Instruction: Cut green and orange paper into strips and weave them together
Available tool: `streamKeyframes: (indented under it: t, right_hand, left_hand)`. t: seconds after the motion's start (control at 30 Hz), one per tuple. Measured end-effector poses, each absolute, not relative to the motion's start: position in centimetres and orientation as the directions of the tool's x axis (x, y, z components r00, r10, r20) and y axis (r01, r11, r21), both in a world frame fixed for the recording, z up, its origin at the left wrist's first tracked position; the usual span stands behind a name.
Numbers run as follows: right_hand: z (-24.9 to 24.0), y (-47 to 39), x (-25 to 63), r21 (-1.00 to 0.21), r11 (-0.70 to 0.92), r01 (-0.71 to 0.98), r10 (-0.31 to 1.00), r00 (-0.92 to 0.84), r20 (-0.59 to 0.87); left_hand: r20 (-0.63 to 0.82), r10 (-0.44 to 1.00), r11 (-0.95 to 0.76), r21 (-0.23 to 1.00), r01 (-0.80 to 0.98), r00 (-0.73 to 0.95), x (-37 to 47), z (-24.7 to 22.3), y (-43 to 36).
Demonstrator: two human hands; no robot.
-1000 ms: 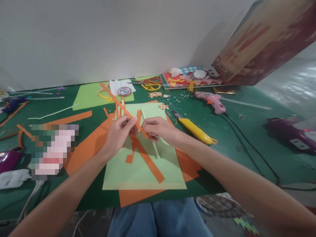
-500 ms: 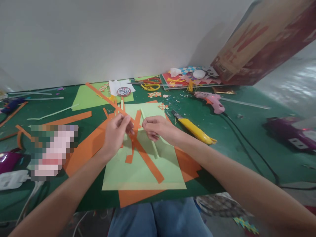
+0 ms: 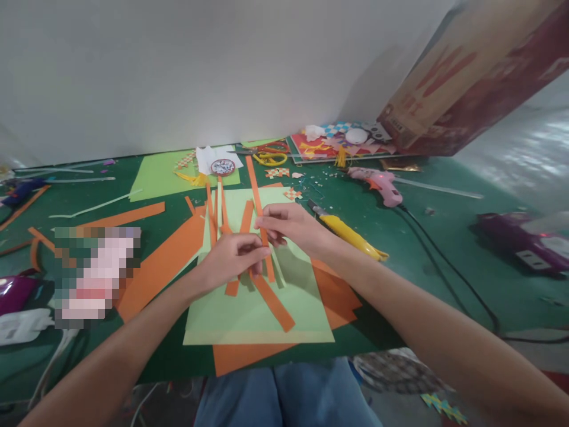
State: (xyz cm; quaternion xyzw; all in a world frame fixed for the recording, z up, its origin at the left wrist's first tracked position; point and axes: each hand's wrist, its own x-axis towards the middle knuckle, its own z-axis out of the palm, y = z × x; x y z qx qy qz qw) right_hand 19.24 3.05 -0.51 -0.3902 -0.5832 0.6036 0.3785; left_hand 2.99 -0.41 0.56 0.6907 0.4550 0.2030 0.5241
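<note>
An orange paper strip stands nearly lengthwise before me, and both hands pinch it. My left hand grips its lower part between thumb and fingers. Just above, my right hand has its thumb and fingertips closed on the strip's middle. Beneath them lies a pale green paper sheet, with another orange strip slanting across it. A narrow light green strip lies partly hidden under my right hand. Left of it, several more orange and green strips reach toward the back.
Right of the sheet lies a yellow utility knife, and beyond it a pink glue gun with a cord. Yellow-handled scissors lie at the back. Orange paper sticks out on the left. A cardboard box rises at the right.
The held orange strip has swung from a slant toward the back left to nearly straight ahead. My left hand has moved down and right along it; my right hand now pinches it too.
</note>
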Motion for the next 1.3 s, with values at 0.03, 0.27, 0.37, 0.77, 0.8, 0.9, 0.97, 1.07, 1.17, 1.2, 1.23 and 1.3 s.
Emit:
streamKeyframes:
  t: [0.03,0.27,0.37,0.77,0.8,0.9,0.97,1.07,1.17,1.2,1.23,1.3]
  right_hand:
    - [-0.5,3.1,19.3,-1.0,-0.023,-0.005,0.919,-0.393,-0.019]
    - [0.2,4.4,20.9,-0.996,0.061,-0.063,0.993,-0.101,0.067]
    - [0.3,4.7,21.4,-0.994,0.089,0.071,0.995,-0.05,0.085]
    - [-0.9,4.0,20.3,-0.412,0.181,0.893,0.968,-0.235,-0.085]
    - [-1.0,3.9,20.3,-0.362,0.188,0.913,0.973,-0.224,-0.059]
    - [-1.1,3.7,20.1,-0.297,0.206,0.933,0.978,-0.208,0.024]
    - [-1.0,3.5,19.9,-0.286,0.259,0.923,0.966,-0.254,0.055]
    - [-1.1,3.1,19.5,-0.307,0.397,0.865,0.915,-0.401,0.054]
    - [-1.4,2.8,19.2,-0.307,0.478,0.823,0.868,-0.496,0.023]
    - [-1.5,2.7,19.1,-0.295,0.49,0.82,0.861,-0.509,0.016]
    - [-1.6,2.7,19.1,-0.285,0.498,0.819,0.856,-0.516,0.013]
    - [-1.7,2.7,19.0,-0.275,0.505,0.818,0.853,-0.522,0.012]
  left_hand:
    - [-0.206,0.831,-0.027,0.913,0.408,0.516,3.0,0.6,-0.4]
    - [-0.247,0.815,0.023,0.918,0.396,0.525,2.5,0.4,-0.2]
    - [-0.185,0.869,-0.007,0.923,0.386,0.459,2.4,0.3,0.1]
    - [0.238,0.971,-0.199,0.787,0.584,0.01,1.4,-0.2,1.8]
    - [0.273,0.961,-0.235,0.72,0.654,0.045,1.3,-0.3,1.8]
    - [0.337,0.924,-0.329,0.463,0.823,0.18,1.0,-0.9,2.0]
    - [0.304,0.928,-0.325,0.371,0.87,0.217,0.8,-1.2,2.1]
    - [0.237,0.946,-0.293,0.341,0.893,0.22,0.7,-1.3,2.2]
    - [0.212,0.952,-0.282,0.34,0.897,0.219,0.7,-1.2,2.1]
    - [0.206,0.954,-0.28,0.339,0.898,0.219,0.7,-1.1,2.1]
    - [0.2,0.955,-0.278,0.337,0.899,0.22,0.7,-1.1,2.1]
    - [0.196,0.955,-0.278,0.333,0.901,0.222,0.7,-1.1,2.0]
